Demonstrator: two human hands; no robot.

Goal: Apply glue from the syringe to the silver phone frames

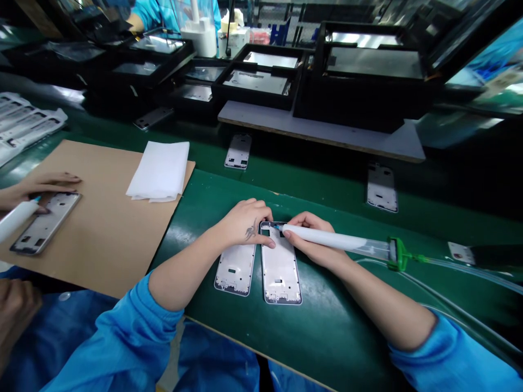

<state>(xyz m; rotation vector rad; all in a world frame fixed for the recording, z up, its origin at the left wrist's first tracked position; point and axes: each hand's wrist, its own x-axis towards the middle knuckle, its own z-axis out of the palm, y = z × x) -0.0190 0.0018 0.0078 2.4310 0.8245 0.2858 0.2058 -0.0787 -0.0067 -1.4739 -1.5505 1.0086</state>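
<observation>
Two silver phone frames lie side by side on the green mat: the left frame and the right frame. My left hand rests curled over their top ends, fingers pressing the right frame's upper edge. My right hand grips a white glue syringe like a pen, its blue tip touching the top left corner of the right frame. A green fitting and a clear hose run off to the right.
A co-worker's hand at the left holds another frame on a brown board, beside a white cloth. More frames lie on the belt. Black trays stand behind.
</observation>
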